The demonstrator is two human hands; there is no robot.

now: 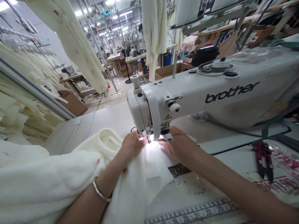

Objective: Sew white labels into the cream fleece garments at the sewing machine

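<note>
A white sewing machine (187, 90) marked "brother" stands before me, its lamp lighting the needle area. Cream plush fabric (135, 186) runs from my lap up under the presser foot (149, 140), and a thin white piece (158, 183) lies along its right side. My left hand (132, 144) is closed on the cream fabric just left of the needle. To the right of the needle, my right hand (179, 143) has its fingers curled in, partly hidden behind the machine's head and a knob; what they hold cannot be made out.
Red-handled snips (264, 161) lie at the right on a printed plastic sheet (286, 168). A ruler strip (193, 213) runs along the front edge. Cream garments hang on the left and overhead, including a sleeve (70, 43). Thread cones (188, 12) stand above the machine.
</note>
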